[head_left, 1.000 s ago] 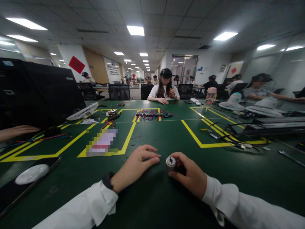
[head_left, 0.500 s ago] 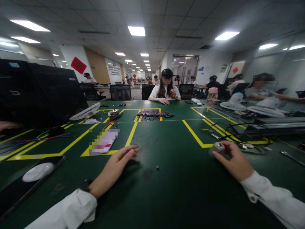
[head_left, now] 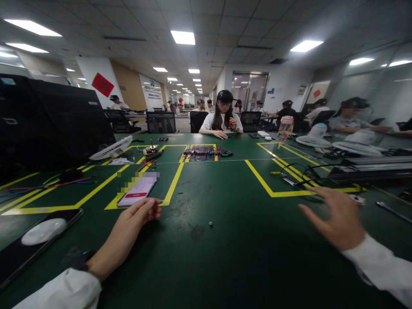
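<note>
My left hand hovers beside the front edge of the phone-like slab with a lit face, its fingers loosely bent and nothing visible in them. On the right, my right hand is open with thumb and fingers spread, above the table near some dark cables. A small silver part shows just past its knuckles, partly hidden by the hand. Between the hands, a tiny metal cylinder stands on the green table. A short dark sliver lies farther back.
A bundle of wired boards lies at the back centre. At left are a white mouse on a dark pad and a black case. Metal rails, a wrench and fans occupy the right. A person sits opposite.
My right hand has let go of the silver cylindrical part and moved right, its fingers spreading. My left hand has drawn back to the left, toward the slab.
</note>
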Demonstrator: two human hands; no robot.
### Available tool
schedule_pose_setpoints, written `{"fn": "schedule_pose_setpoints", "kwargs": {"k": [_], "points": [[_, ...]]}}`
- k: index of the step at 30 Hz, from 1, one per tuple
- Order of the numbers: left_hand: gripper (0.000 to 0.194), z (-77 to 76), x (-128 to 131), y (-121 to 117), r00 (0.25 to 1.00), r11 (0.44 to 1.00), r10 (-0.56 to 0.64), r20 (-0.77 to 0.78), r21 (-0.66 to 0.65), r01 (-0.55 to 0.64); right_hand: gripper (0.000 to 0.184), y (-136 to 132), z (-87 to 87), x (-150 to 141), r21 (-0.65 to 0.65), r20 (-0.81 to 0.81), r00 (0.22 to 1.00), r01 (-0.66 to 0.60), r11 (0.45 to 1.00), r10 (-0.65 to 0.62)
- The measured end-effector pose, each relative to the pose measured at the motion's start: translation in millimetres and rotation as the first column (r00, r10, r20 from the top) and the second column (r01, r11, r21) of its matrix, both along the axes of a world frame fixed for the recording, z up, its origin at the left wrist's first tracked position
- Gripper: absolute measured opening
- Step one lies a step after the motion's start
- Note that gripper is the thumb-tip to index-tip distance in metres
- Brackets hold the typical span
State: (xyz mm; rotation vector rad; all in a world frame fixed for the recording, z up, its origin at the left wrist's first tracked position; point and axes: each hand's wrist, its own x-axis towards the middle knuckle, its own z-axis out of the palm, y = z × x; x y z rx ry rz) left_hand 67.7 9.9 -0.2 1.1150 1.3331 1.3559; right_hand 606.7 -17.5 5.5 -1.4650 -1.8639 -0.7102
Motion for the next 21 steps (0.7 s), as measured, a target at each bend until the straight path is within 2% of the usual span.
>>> {"fn": "schedule_pose_setpoints", "kwargs": {"k": [1,2,3,5,6,9,10,11,13,14,16,18,19,20,21], "points": [[0.036,-0.4,0,0,1.0,1.0,0.001,-0.006,-0.002,-0.002,0.043,2,-0.8,-36,-0.087,-0.036,0.979,-0.202,0.975,0.2],[0.036,-0.5,0,0,1.0,1.0,0.004,-0.011,-0.004,-0.004,0.039,4,-2.5,-72,-0.206,-0.105,0.931,-0.364,0.908,0.35],[0.036,-0.2,0,-1,1.0,1.0,0.006,-0.015,-0.005,-0.006,0.039,8,-4.5,-106,-0.304,-0.177,0.871,-0.491,0.816,0.458],[0.036,1.2,0,-2,1.0,1.0,0.008,-0.018,-0.003,-0.008,0.043,15,-7.5,-163,-0.411,-0.298,0.776,-0.63,0.659,0.556],[0.036,2.3,1,-2,1.0,1.0,0.007,-0.018,-0.001,-0.007,0.044,19,-8.1,-186,-0.435,-0.331,0.747,-0.663,0.609,0.577],[0.036,5.8,2,-4,1.0,1.0,0.003,-0.01,0.01,-0.003,0.021,28,-6.7,-227,-0.457,-0.36,0.708,-0.701,0.547,0.607],[0.037,6.8,2,-5,1.0,1.0,0.002,-0.006,0.013,-0.002,0.011,30,-5.4,-231,-0.45,-0.361,0.702,-0.708,0.545,0.614],[0.037,7.7,3,-5,1.0,1.0,0.002,-0.001,0.015,-0.002,0.009,31,-3.5,-230,-0.439,-0.364,0.698,-0.712,0.547,0.616],[0.036,8.9,3,-7,1.0,1.0,0.002,0.008,0.016,-0.002,0.015,30,2.2,-214,-0.395,-0.374,0.698,-0.715,0.576,0.61],[0.036,9.2,2,-7,1.0,1.0,0.002,0.012,0.016,-0.002,0.017,29,6.3,-198,-0.36,-0.352,0.715,-0.699,0.618,0.604],[0.036,9.0,2,-8,1.0,1.0,-0.001,0.019,0.015,0.001,0.023,26,15.8,-154,-0.253,-0.227,0.805,-0.593,0.765,0.549],[0.035,8.2,2,-7,1.0,1.0,-0.004,0.021,0.013,0.004,0.027,24,24.6,-92,-0.111,-0.036,0.928,-0.373,0.921,0.371],[0.035,7.6,2,-7,1.0,1.0,-0.006,0.02,0.011,0.006,0.03,23,27.5,-55,-0.046,0.041,0.971,-0.232,0.972,0.234],[0.035,7.0,2,-6,1.0,1.0,-0.007,0.017,0.009,0.007,0.034,23,28.7,-17,-0.022,0.103,0.991,-0.085,0.996,0.087],[0.035,6.5,2,-6,1.0,1.0,-0.007,0.014,0.008,0.007,0.037,23,28.0,22,-0.007,0.143,0.987,0.079,0.997,-0.077]]}}
